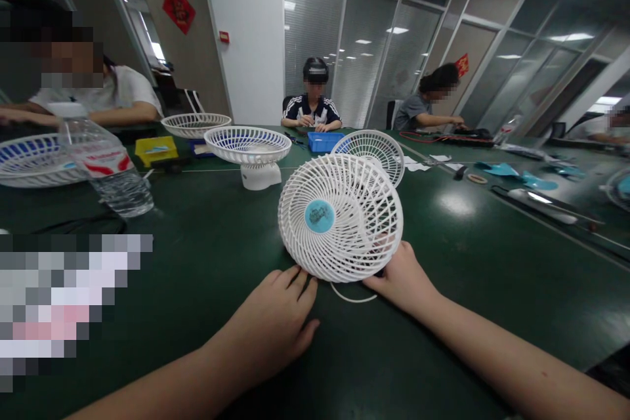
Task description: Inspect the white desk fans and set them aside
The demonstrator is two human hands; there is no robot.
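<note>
A white plastic fan grille with a blue centre badge stands tilted on edge on the dark green table. My right hand grips its lower right rim, fingers curled behind it. My left hand lies flat on the table, fingers together, its tips touching the grille's lower left rim. A thin white ring lies on the table under the grille, between my hands.
A second grille stands behind. A white fan on its base and more grilles sit further back. A water bottle stands left. Blue bin, yellow box, teal blades. Several people sit around the table.
</note>
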